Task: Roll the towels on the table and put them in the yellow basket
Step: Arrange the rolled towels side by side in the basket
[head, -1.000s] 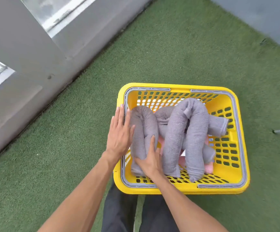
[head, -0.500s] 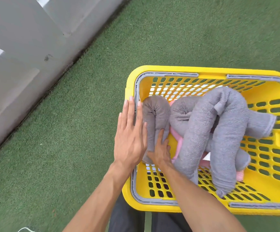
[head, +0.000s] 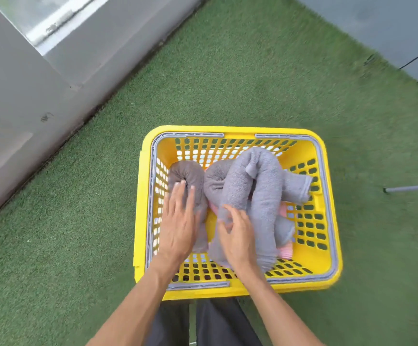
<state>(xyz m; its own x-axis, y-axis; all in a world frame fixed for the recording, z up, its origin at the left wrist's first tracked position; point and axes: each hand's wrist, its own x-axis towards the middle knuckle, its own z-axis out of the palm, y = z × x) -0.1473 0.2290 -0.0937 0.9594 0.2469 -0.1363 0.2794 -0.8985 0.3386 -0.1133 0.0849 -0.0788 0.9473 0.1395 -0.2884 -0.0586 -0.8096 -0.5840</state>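
The yellow basket point(head: 240, 130) stands on green turf just in front of my legs. Inside it, a dark grey rolled towel point(head: 188, 171) lies along the left wall. A light grey roll point(head: 265, 196) arches over another grey roll point(head: 215, 177) in the middle. A pink towel point(head: 284, 252) peeks out beneath them. My left hand point(head: 179, 221) lies flat on the dark grey roll, fingers straight. My right hand point(head: 237, 239) rests on the near end of the light grey roll; its fingers are slightly bent and blurred.
Green artificial turf point(head: 78, 245) surrounds the basket. A grey wall with a ledge point(head: 28, 96) runs along the left, and a grey panel point(head: 377, 26) fills the top right. A thin grey rod point(head: 412, 188) lies on the turf to the right.
My left hand has moved from the basket's left rim onto the dark grey roll. My right hand has shifted right, from the gap between the rolls onto the light grey one.
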